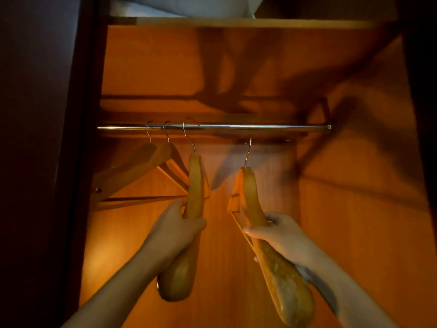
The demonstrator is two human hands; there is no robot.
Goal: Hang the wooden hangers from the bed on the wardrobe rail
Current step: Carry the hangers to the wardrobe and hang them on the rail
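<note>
Two hangers [163, 153] hang on the rail [236, 127]; my left fingers [194, 224] grip a third hanger [195, 185], hooked over the rail, my right fingers [257, 232] grip a fourth hanger [250, 192] just below it, so I should raise that hook above, then lower

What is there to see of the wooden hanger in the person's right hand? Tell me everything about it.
The right-hand hanger looks like honey-coloured wood, with broad, rounded shoulders, a thin crossbar underneath and a silver wire hook on top. It is seen almost end-on and tilted, with one shoulder pointing down toward the camera. The right hand grips it on that near arm. Its hook sits just below the wardrobe rail, apparently not yet over it.
</note>
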